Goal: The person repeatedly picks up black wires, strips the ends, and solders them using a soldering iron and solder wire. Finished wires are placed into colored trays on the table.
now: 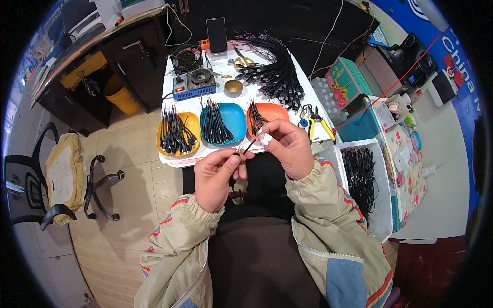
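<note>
My left hand is closed, thumb against fingers, on a thin black cable with stripped wire ends standing up beside it. My right hand pinches the other visible end of that cable, and something white covers or sits at its fingertips. Both hands are just off the table's near edge, above my lap. Beyond them an orange tray, a blue tray and a yellow tray each hold bundled short black cables. My fingers hide part of the cable.
On the white table are a blue soldering device, a small fan, a brass-coloured bowl, a phone, a large cable bundle and yellow pliers. A white foam box of cables stands at right, an office chair at left.
</note>
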